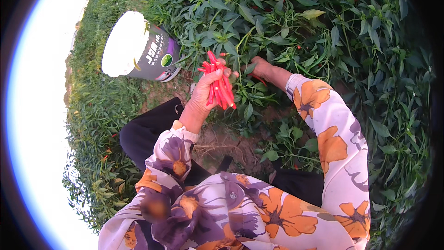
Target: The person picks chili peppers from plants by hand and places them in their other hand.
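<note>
My left hand (204, 88) is closed around a bunch of red chili peppers (222, 88), with the thumb laid across them. To its right, my right hand (261, 67) reaches into the chili pepper plants (284, 45), its fingers partly hidden by leaves. A red chili pepper (258, 79) shows just below that hand; whether the fingers grip it cannot be made out. Long green chili peppers (317, 60) hang among the leaves farther right.
A dark plastic bucket (156, 53) with a white rim, bearing writing, leans at the upper left on the soil. Dry soil (225, 142) lies between my bent knees. Low plants (104, 121) spread along the left, and dense foliage covers the right.
</note>
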`<state>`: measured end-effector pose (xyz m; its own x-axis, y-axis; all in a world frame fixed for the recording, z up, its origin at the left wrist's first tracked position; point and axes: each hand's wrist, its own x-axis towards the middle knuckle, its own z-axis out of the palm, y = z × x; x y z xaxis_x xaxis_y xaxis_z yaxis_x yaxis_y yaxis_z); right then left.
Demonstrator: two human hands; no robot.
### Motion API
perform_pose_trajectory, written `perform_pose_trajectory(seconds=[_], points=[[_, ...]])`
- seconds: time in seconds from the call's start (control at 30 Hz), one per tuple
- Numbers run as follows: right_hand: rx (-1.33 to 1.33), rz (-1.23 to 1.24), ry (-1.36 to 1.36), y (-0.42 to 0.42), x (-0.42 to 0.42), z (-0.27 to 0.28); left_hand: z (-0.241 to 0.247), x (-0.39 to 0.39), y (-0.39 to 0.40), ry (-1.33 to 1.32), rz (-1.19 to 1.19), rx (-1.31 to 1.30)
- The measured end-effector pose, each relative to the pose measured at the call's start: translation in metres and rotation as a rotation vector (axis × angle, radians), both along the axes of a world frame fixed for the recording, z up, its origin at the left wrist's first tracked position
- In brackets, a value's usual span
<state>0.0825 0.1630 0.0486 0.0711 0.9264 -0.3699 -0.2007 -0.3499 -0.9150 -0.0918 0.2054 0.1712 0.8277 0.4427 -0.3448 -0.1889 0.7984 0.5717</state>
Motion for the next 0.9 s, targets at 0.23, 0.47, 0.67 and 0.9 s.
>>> perform_pose_trajectory(seconds=[0.23,0.47,0.67,0.9], points=[[0.009,0.068,-0.242,0.007,0.008,-0.015,0.021,-0.008,0.011,-0.001,-0.065,0.061],[0.046,0.116,-0.43,0.004,0.01,-0.004,0.016,-0.021,0.027,-0.099,0.018,0.026],[-0.2,0.248,-0.148,0.008,0.028,-0.009,0.078,-0.082,0.143,-0.172,0.434,0.181],[-0.375,0.231,0.003,-0.002,0.014,0.026,0.128,-0.225,0.373,0.299,0.617,0.482]])
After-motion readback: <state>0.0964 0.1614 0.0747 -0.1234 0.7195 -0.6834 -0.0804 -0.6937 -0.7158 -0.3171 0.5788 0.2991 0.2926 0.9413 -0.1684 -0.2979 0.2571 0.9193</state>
